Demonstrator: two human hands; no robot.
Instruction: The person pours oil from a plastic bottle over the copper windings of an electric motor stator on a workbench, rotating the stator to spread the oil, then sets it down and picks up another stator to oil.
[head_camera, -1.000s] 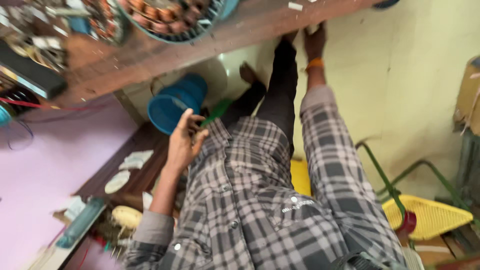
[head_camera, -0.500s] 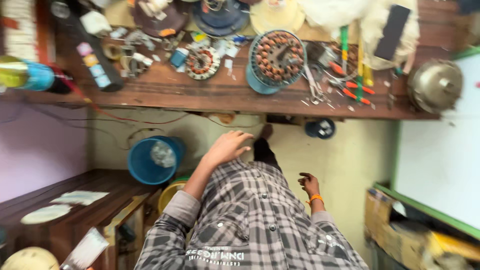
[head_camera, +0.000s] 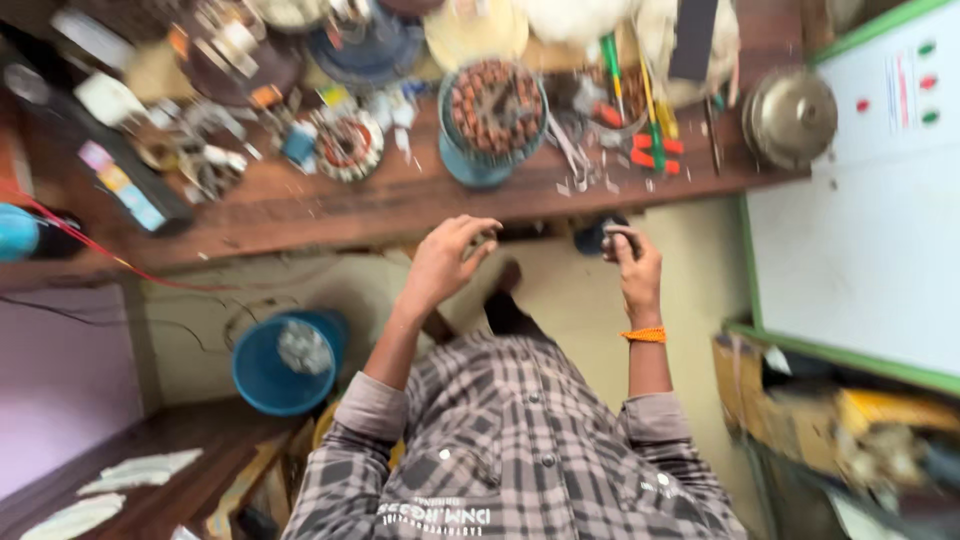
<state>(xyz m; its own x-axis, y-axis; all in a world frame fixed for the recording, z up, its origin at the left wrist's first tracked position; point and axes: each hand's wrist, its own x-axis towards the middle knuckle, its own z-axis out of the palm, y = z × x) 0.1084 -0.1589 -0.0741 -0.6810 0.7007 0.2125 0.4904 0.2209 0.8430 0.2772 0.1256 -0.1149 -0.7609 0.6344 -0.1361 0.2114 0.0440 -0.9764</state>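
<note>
I see both hands raised just below the near edge of the wooden tabletop (head_camera: 400, 205). The right hand (head_camera: 632, 262), with an orange band at the wrist, is clamped on a small dark object (head_camera: 598, 236); blur hides what it is. The left hand (head_camera: 447, 262) hangs apart from it, fingers curled and holding nothing. A blue-cased copper-wound stator (head_camera: 492, 118) stands on the tabletop above them. A blue bucket (head_camera: 268, 372) sits on the floor, left.
</note>
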